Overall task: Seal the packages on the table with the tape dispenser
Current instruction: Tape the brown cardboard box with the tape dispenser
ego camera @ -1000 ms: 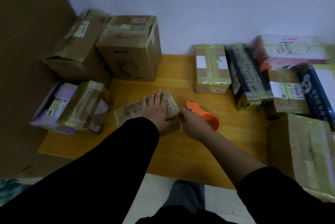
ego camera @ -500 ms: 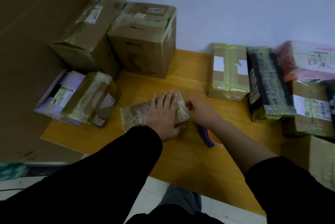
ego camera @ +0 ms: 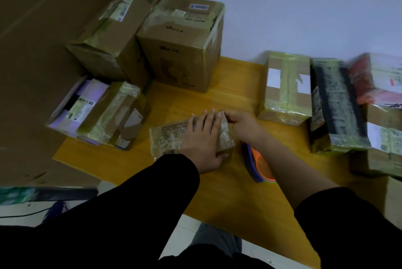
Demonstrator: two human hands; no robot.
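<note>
Small package [ego camera: 171, 138] held flat at the middle of the table [ego camera: 228, 199].
The left hand [ego camera: 204, 142] is laid on it, fingers spread; the right hand [ego camera: 241, 125] is curled at its far corner, grip unclear. The tape dispenser [ego camera: 254, 166] is set beside it.

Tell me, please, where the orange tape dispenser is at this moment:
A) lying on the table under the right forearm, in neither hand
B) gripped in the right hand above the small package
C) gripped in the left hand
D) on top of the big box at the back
A: the tape dispenser lies on the table beneath the right forearm, while the left hand rests flat on the small package and the right hand touches its far end.
</note>
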